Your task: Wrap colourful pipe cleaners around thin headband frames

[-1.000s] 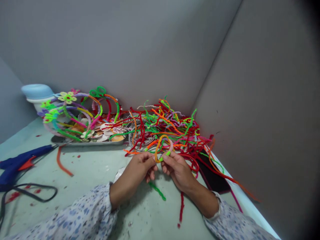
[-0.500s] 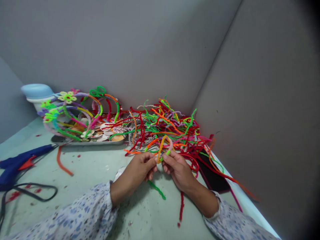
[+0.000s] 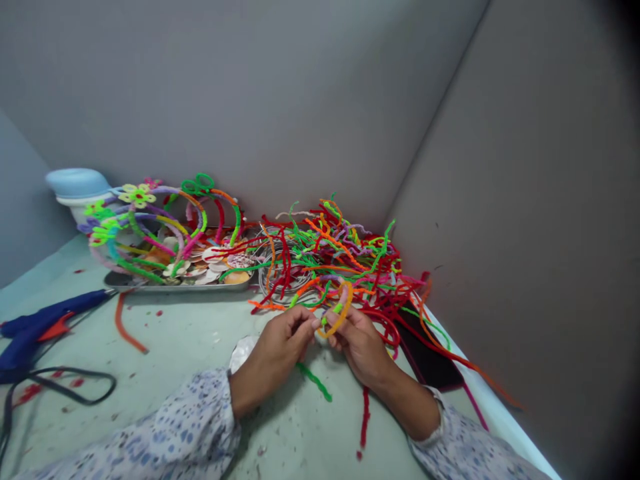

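A yellow-orange pipe cleaner is bent into a loop, with light green and pale lilac sections beside it. My right hand pinches it between thumb and finger. From the other side, the closed fingertips of my left hand meet its lower end; exactly what lies between them is partly hidden. Under my hands a green pipe cleaner rests on the table. A dark red pipe cleaner lies below my right hand.
Behind my hands is a tangled heap of coloured pipe cleaners with coiled wire. Flower-trimmed headbands stand on a metal tray of discs. A blue glue gun lies left, a dark flat object right. Walls enclose the table.
The yellow-orange loop has turned and tipped to the right, now curving in front of my right fingers. My left hand has shifted slightly to the right.
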`<action>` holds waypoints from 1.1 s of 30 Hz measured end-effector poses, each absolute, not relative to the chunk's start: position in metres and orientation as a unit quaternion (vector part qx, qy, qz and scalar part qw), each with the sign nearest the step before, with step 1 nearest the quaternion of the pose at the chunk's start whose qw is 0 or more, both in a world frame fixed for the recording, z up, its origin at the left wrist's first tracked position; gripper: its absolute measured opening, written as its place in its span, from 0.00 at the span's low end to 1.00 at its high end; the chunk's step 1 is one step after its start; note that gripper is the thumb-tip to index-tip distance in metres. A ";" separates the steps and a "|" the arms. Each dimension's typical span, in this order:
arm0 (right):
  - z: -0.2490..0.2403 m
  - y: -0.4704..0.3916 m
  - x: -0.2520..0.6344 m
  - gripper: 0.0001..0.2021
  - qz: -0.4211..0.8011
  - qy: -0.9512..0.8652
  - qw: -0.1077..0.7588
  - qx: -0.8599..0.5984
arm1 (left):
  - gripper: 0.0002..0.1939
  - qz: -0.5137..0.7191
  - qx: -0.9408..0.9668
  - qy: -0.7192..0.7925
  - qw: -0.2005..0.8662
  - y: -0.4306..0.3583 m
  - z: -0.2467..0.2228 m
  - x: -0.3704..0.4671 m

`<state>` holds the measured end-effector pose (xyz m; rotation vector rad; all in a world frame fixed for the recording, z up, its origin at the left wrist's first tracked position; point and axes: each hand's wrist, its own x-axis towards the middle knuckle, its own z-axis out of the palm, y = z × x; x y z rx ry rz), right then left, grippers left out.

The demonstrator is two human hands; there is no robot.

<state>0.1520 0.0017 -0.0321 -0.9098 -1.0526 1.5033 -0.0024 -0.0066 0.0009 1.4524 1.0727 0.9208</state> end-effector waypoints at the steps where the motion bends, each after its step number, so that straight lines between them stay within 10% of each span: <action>1: -0.033 0.002 0.152 0.09 0.625 -0.440 0.520 -0.380 | 0.14 0.387 0.606 0.442 0.536 -0.006 0.002 -0.002; 33: -0.021 0.002 0.157 0.11 0.614 -0.527 0.455 -0.373 | 0.12 0.299 0.776 0.473 0.291 -0.014 -0.006 -0.010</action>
